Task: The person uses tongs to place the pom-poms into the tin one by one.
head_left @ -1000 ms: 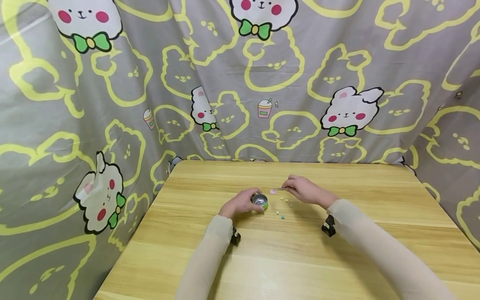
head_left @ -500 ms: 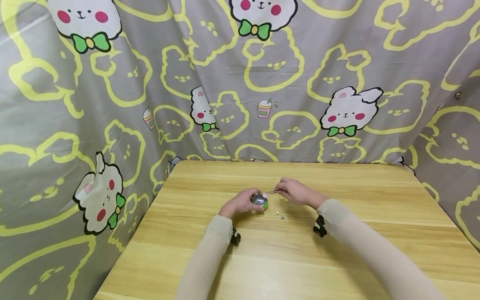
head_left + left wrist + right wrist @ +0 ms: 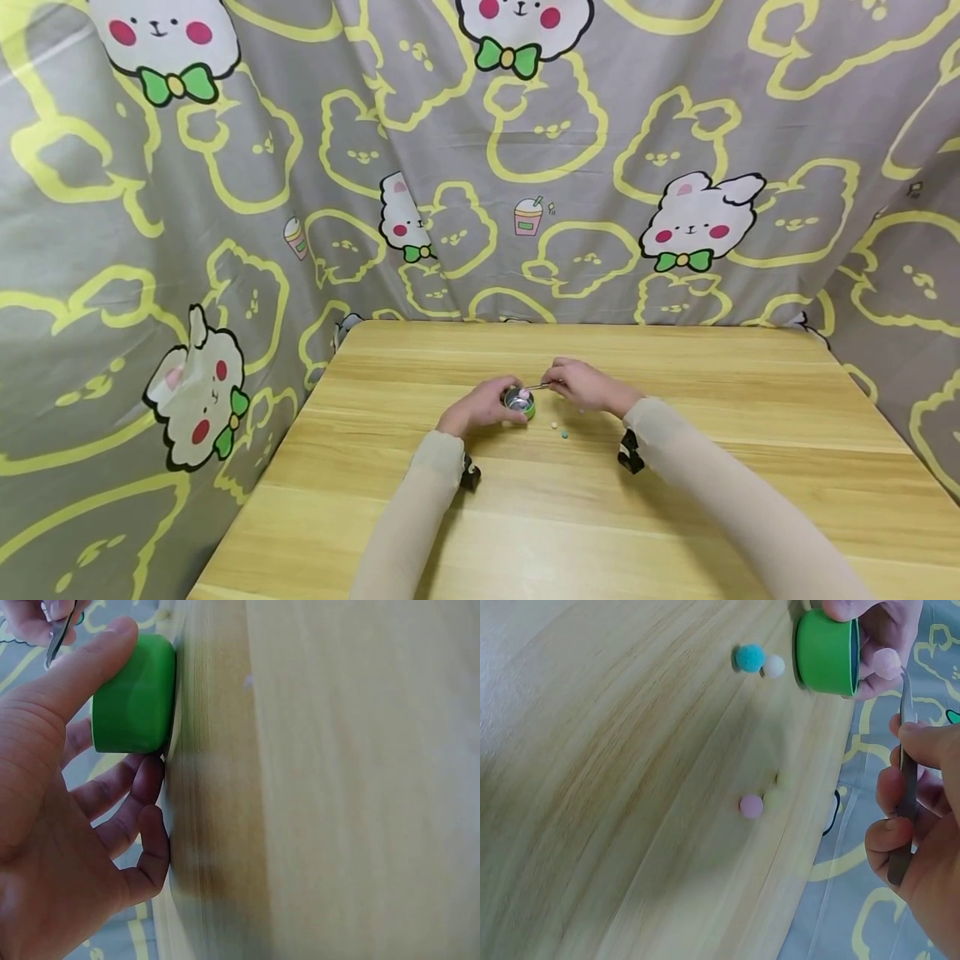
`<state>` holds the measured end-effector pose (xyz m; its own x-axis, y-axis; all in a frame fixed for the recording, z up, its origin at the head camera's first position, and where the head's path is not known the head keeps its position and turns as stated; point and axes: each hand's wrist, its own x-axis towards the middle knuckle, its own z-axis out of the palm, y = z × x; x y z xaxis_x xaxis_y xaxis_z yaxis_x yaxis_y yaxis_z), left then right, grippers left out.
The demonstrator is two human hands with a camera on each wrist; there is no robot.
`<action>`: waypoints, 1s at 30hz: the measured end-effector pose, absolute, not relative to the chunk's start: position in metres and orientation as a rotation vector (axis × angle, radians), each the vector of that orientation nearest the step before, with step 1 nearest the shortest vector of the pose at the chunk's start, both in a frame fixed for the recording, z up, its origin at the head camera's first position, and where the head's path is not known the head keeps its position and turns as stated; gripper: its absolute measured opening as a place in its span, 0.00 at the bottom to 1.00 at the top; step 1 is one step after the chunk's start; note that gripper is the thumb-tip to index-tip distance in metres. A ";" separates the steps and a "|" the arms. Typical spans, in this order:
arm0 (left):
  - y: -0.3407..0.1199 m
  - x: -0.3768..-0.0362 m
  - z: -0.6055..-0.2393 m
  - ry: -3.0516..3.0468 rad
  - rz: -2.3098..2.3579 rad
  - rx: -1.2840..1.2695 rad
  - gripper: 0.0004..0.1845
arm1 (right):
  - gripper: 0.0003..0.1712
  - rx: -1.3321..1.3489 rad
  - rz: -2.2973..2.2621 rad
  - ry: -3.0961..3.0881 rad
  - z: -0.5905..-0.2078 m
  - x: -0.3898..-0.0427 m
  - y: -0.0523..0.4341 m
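My left hand [image 3: 483,405] grips a small round green tin [image 3: 133,697], thumb on one side and fingers on the other, as it stands on the table. The tin's open top and silvery inside show in the head view. Between its thumb and fingers my right hand [image 3: 588,387] pinches metal tweezers [image 3: 907,780]. A pale pink pom-pom [image 3: 887,664] sits at the tweezer tips, right by the tin's mouth. On the table near the tin lie a teal pom-pom [image 3: 750,658] and a white pom-pom [image 3: 773,667] side by side.
Under my right hand lie a pink pom-pom [image 3: 751,806] and faint yellow pom-poms [image 3: 773,796]. The wooden table [image 3: 570,517] runs back to a grey curtain [image 3: 465,275] with cartoon prints, which also hangs along both sides.
My right hand has moved left with the tweezers, bringing the pink pom-pom from beside the tin to over its opening. The left hand and tin stay in place.
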<state>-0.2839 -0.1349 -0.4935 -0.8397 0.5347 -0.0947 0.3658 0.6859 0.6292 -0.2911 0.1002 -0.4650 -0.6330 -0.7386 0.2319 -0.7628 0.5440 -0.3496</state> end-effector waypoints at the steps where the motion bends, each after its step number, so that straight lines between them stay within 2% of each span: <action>1: -0.135 -0.284 -0.494 2.629 0.895 0.721 0.28 | 0.08 1.323 0.655 -2.708 -0.465 -0.291 0.100; 30: -0.136 -0.289 -0.496 2.620 0.901 0.721 0.28 | 0.07 1.352 0.605 -2.763 -0.472 -0.297 0.092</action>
<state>-0.2888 -0.1357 -0.4964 -0.8373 0.5383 -0.0960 0.3653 0.6814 0.6343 -0.2968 0.0924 -0.4717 -0.6279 -0.7591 0.1718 -0.7615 0.5535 -0.3374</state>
